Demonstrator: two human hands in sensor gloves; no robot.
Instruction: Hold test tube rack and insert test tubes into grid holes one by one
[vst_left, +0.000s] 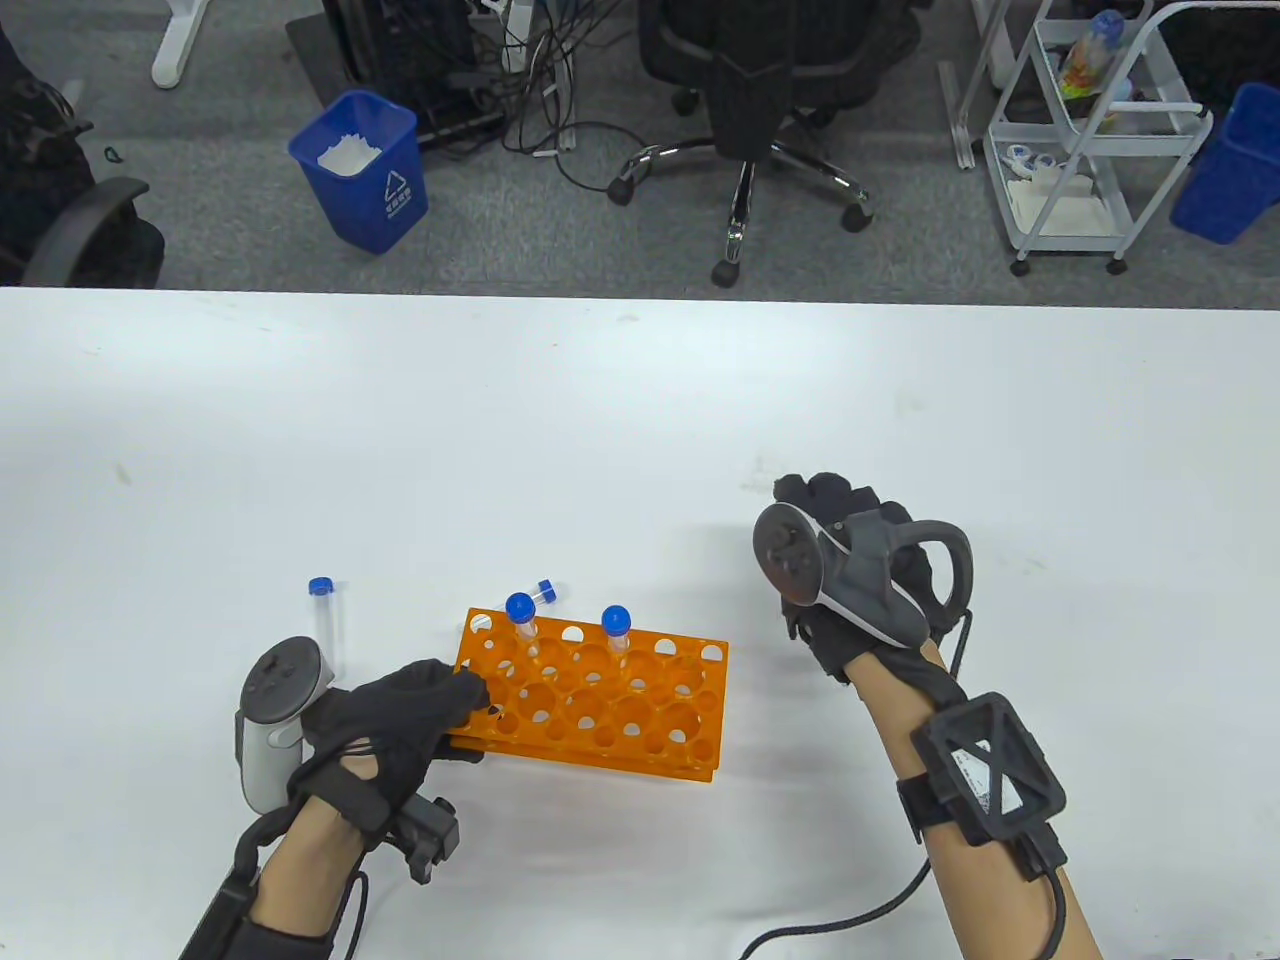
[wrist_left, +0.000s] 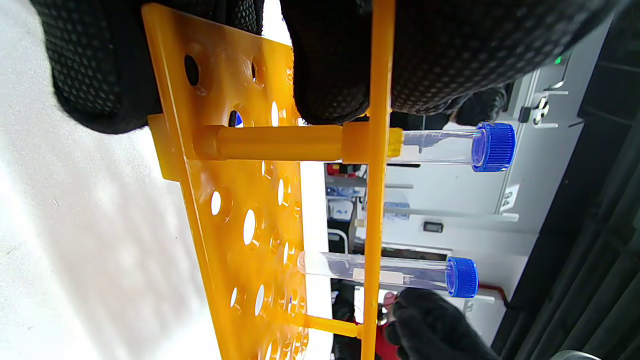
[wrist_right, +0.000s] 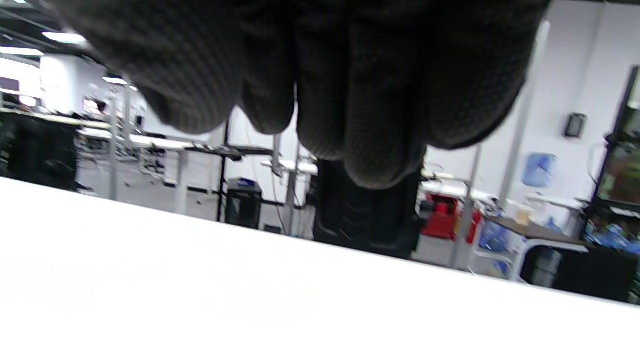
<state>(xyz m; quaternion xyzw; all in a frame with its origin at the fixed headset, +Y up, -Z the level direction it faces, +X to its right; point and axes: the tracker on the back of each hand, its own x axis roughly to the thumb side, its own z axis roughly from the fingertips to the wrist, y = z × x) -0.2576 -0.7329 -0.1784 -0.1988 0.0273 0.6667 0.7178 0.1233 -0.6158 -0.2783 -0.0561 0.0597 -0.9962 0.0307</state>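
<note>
The orange test tube rack (vst_left: 600, 705) lies on the white table, near the front. My left hand (vst_left: 455, 705) grips its left end; in the left wrist view its fingers (wrist_left: 340, 60) press on both plates of the rack (wrist_left: 240, 210). Two clear tubes with blue caps stand in the back row, one on the left (vst_left: 521, 615) and one further right (vst_left: 615, 630); both show in the left wrist view (wrist_left: 445, 147) (wrist_left: 405, 275). A loose tube (vst_left: 323, 620) lies left of the rack. A short one (vst_left: 543, 592) lies behind it. My right hand (vst_left: 815, 530) hovers right of the rack, fingers (wrist_right: 360, 110) loosely curled, holding nothing.
The table's far edge (vst_left: 640, 298) runs across the view. Beyond it on the floor stand a blue bin (vst_left: 362, 170), an office chair (vst_left: 745, 120) and a white cart (vst_left: 1090, 140). A cable (vst_left: 850, 915) trails from my right forearm.
</note>
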